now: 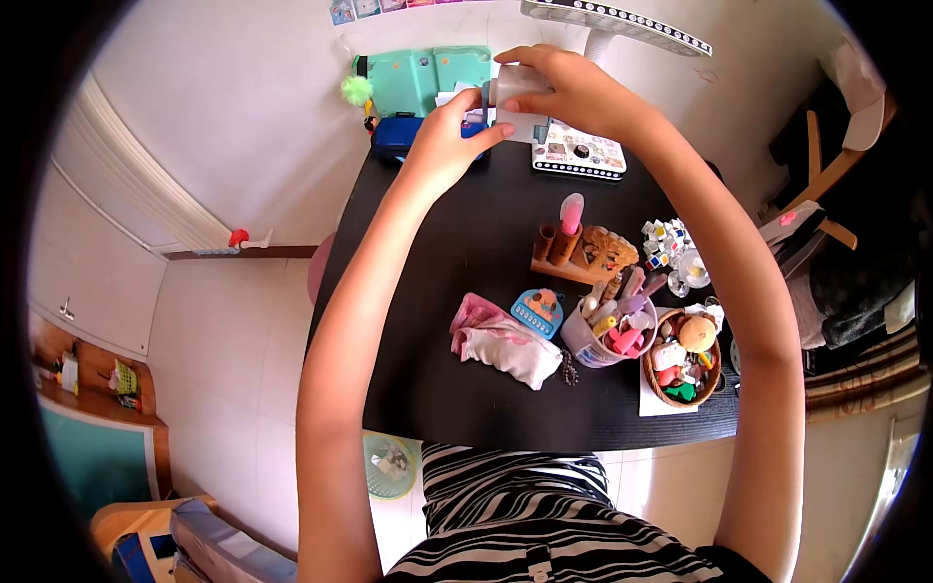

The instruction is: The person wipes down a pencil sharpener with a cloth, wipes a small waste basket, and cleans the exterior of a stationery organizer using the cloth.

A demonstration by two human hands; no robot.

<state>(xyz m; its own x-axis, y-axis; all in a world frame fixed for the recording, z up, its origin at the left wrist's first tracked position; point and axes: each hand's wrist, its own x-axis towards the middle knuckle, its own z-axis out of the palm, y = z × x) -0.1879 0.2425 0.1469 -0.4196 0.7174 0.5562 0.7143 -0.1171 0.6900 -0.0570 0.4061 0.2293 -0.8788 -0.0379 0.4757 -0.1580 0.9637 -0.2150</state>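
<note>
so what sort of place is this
Probably a home study corner: black wood-grain desk, white desk lamp with dotted black trim, and round brown wicker basket of small colourful trinkets.

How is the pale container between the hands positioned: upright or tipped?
Tipped: the pale container lies sideways, its length running from the right hand toward the left hand.

One wide-angle view from the wearer's head, ringed by dark curved edges, looks forward and down: striped clothing (515,476) close at the bottom, the black desk (437,243) near at centre, the pale wall (233,117) beyond.
</note>
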